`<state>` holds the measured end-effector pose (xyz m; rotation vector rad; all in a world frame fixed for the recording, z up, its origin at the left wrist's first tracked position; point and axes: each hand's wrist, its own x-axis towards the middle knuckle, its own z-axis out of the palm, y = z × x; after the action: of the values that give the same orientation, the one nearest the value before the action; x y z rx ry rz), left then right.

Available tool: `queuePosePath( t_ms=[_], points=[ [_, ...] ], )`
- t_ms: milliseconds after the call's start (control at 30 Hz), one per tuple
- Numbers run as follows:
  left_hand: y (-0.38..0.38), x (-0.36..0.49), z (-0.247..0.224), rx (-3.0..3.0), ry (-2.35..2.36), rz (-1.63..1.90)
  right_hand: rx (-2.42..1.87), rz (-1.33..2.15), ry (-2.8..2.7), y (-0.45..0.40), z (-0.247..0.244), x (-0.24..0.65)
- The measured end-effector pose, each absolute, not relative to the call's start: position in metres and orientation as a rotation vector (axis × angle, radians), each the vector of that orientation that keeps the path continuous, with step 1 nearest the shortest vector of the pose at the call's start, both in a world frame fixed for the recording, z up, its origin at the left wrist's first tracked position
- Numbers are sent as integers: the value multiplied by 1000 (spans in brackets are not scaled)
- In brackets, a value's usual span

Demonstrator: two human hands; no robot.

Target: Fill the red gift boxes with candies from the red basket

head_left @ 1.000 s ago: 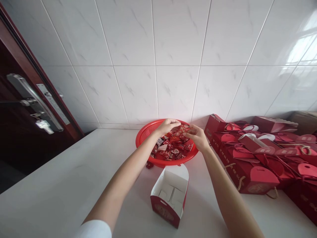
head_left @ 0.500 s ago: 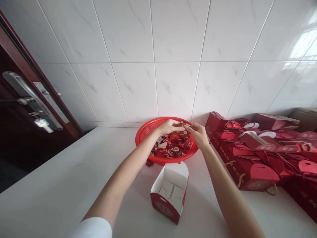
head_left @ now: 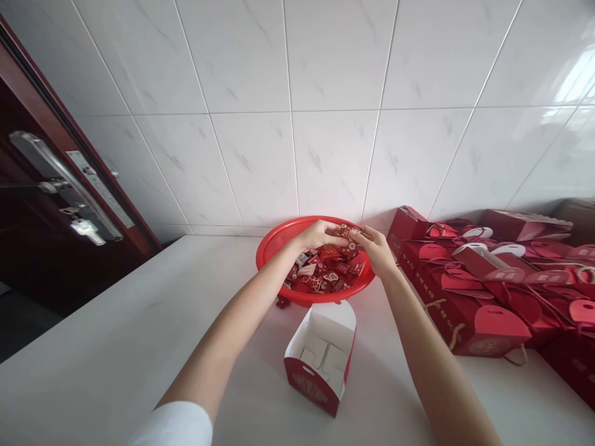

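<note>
Over the back of a red plastic basket (head_left: 274, 238), my left hand (head_left: 320, 236) and my right hand (head_left: 376, 248) face each other. Their fingers close on a small red packet (head_left: 346, 231) with white and gold print. Fingertips cover part of it. Below lie several red wrapped candies (head_left: 325, 279), piled in the basket. In front of the basket stands an open gift box (head_left: 309, 390), red outside and white inside. Its bottom flaps show and nothing lies on them.
Many red gift boxes (head_left: 499, 331) with cord handles and ribbons crowd the right side of the white table (head_left: 195, 291). A small dark red piece (head_left: 282, 301) lies by the basket's front. Tiled wall (head_left: 334, 161) behind; door with keys (head_left: 86, 229) at left.
Both hands stay over the basket on the packet, with only small finger shifts; the right fingers look slightly more spread. The whole view has drifted slightly.
</note>
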<state>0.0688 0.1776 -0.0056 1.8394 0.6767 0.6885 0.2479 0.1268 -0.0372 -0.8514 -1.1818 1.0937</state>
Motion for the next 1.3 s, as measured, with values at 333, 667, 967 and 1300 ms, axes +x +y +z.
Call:
queuePosePath(
  t_ms=[333, 667, 967, 1300],
  points=[
    [186, 86, -54, 2265, 1064, 52, -896, 1034, -1070, 133, -42, 247],
    [202, 71, -46, 2246, 1172, -46, -897, 1021, -1117, 133, -43, 248],
    [197, 56, -25, 2051, 1057, 196, -871, 1033, -1089, 133, -43, 248],
    [193, 64, -14, 1817, 809, 1004, -824, 1150, -1088, 133, -40, 252]
  ],
)
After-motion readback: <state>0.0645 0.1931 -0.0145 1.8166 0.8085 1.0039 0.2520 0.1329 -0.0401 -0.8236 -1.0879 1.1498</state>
